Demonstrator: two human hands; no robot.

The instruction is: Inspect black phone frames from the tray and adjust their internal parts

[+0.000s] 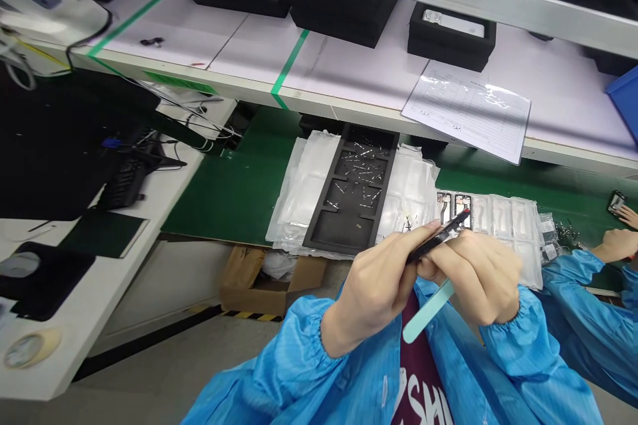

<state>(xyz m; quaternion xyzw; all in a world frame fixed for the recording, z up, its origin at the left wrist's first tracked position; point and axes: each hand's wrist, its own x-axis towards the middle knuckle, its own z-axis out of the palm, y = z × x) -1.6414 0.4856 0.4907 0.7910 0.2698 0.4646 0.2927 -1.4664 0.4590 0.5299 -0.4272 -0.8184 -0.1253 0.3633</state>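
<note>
My left hand (371, 285) grips a thin black phone part (432, 244), seen nearly edge-on and tilted up to the right, with a small red spot near its far end. My right hand (476, 275) is closed around a teal flat-handled tool (427, 312). The rounded handle end points down to the left, and its working end is hidden by my fingers. Both hands meet at the phone part, in front of my body. Just beyond them lies a clear plastic tray (504, 216) with phone parts (462, 206) in its left pockets.
A black foam tray (339, 229) with small metallic pieces lies on the green bench (234, 196), between stacks of clear trays (304, 179). Above runs a shelf with black boxes (343, 10) and a plastic-covered sheet (468, 109). Another person's hand (617, 244) is at the right.
</note>
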